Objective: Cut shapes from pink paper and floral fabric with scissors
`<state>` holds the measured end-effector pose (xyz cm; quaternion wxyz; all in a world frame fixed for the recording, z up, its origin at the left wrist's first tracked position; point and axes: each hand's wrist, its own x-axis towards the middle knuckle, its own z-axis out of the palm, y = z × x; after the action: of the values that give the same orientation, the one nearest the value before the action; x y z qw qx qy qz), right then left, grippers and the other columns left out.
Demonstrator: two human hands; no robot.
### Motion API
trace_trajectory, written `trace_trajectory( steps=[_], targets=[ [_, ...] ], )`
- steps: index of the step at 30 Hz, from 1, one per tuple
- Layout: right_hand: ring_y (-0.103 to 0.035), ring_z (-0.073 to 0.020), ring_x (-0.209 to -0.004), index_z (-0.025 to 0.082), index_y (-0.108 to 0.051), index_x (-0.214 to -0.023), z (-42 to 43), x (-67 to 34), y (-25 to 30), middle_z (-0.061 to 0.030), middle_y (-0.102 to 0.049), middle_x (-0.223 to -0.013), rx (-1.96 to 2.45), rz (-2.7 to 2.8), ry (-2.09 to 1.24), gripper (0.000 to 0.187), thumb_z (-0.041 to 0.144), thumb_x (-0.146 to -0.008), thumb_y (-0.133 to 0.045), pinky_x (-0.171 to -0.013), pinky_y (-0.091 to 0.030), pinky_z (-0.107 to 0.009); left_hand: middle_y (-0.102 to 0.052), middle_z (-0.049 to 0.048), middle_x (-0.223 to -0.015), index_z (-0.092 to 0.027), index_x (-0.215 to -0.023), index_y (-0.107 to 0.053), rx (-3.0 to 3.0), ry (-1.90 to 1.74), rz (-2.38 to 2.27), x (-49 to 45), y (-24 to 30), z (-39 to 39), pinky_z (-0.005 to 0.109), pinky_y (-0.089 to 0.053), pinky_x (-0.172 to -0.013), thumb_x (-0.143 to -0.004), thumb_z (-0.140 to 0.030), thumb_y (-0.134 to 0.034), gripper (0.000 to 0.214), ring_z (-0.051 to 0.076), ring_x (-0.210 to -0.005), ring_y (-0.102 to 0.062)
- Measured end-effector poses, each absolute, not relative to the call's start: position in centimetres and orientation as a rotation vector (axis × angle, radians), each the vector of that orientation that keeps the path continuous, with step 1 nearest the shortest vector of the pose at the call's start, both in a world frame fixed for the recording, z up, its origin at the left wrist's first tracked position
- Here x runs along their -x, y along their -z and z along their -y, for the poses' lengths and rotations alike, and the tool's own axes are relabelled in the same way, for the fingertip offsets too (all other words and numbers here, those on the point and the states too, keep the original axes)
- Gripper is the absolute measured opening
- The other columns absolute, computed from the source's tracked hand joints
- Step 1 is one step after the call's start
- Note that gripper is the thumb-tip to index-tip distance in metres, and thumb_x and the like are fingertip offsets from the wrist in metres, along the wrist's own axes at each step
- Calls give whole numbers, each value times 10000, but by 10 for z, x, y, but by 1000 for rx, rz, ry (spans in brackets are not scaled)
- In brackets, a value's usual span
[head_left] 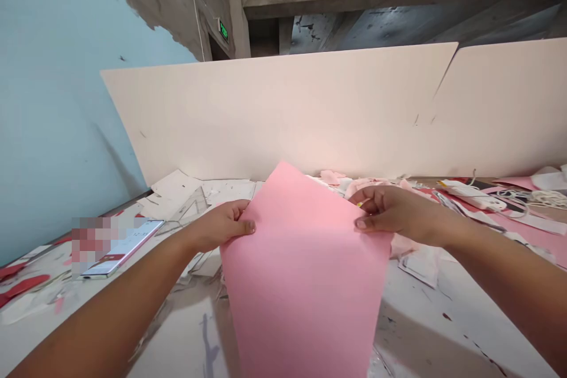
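Note:
A large pink sheet of paper (301,271) is held up above the white table (443,331), one corner pointing away from me. My left hand (221,225) grips its left edge, thumb on top and fingers closed behind. My right hand (390,212) pinches the right edge, fingers curled; a small yellow speck shows by its fingertips.
A smartphone (124,248) lies at the left among white paper scraps and a clear set square (190,207). Pink and white offcuts, cables and a white device (473,195) crowd the right. A tall white board (310,112) stands behind, a blue wall at the left.

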<state>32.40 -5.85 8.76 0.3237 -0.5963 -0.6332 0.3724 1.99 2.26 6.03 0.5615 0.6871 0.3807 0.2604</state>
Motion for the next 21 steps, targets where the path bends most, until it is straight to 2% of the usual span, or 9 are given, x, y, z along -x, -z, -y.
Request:
trace_trajectory(
  steps=[2, 4, 7, 9, 13, 15, 17, 19, 21],
  targets=[
    [-548, -130, -577, 197, -567, -714, 53, -320, -81, 2, -594, -651, 1643, 1743, -629, 104, 197, -614, -595, -465, -411, -216, -641, 51, -782, -178, -895, -612, -1653, -686, -975, -20, -59, -22, 264, -455, -540, -601, -325, -676, 335, 193, -668, -597],
    [-506, -107, -560, 203, -562, -677, 51, -318, -79, 18, -567, -642, 1635, 1702, -447, 56, 201, -624, -579, -445, -367, -196, -610, 21, -673, -174, -866, -614, -1658, -710, -989, -18, -59, -22, 240, -428, -499, -583, -308, -686, 321, 161, -582, -562],
    [-484, -94, -542, 209, -571, -766, 48, -323, -81, 20, -551, -646, 1530, 1474, -554, 173, 264, -617, -640, -420, -334, -182, -545, -17, -575, -173, -766, -604, -1646, -625, -951, -13, -59, -25, 225, -413, -491, -556, -273, -710, 255, 126, -516, -512],
    [-472, -79, -515, 210, -547, -784, 45, -329, -81, 27, -533, -644, 1333, 1272, -707, 226, 305, -617, -665, -400, -321, -174, -541, -20, -582, -174, -678, -575, -1649, -619, -991, -7, -60, -28, 220, -410, -486, -576, -291, -700, 199, 116, -504, -503],
    [-509, -88, -544, 204, -469, -744, 40, -328, -63, 6, -545, -704, 1099, 1030, -850, 153, 307, -695, -570, -433, -362, -190, -592, 0, -666, -190, -723, -568, -1551, -816, -1136, 8, -65, -38, 240, -435, -496, -615, -371, -668, 233, 142, -547, -549],
    [-525, -117, -576, 203, -461, -742, 43, -318, -45, -10, -560, -723, 1217, 1209, -803, 135, 322, -723, -522, -476, -391, -226, -611, 8, -703, -200, -776, -583, -1493, -922, -1124, 16, -69, -43, 258, -455, -514, -616, -370, -669, 248, 157, -573, -571],
    [-540, -157, -666, 200, -535, -793, 51, -303, -27, -21, -573, -726, 1362, 1736, -728, 169, 356, -742, -497, -594, -429, -280, -634, 24, -754, -206, -816, -600, -1435, -994, -1110, 22, -72, -47, 283, -473, -540, -600, -354, -683, 276, 180, -608, -593],
    [-542, -203, -827, 235, -580, -941, 61, -286, -14, -36, -588, -914, 1435, 2206, -621, 290, 394, -699, -555, -711, -422, -324, -649, 44, -759, -200, -845, -615, -1404, -1004, -1125, 26, -73, -49, 286, -472, -518, -596, -366, -683, 307, 192, -592, -598],
    [-521, -232, -849, 220, -606, -917, 68, -272, -7, -61, -568, -941, 1504, 2477, -456, 319, 385, -644, -609, -697, -412, -336, -648, 46, -705, -191, -864, -623, -1422, -975, -1160, 27, -70, -48, 266, -448, -464, -613, -393, -665, 325, 182, -534, -583]
  ],
)
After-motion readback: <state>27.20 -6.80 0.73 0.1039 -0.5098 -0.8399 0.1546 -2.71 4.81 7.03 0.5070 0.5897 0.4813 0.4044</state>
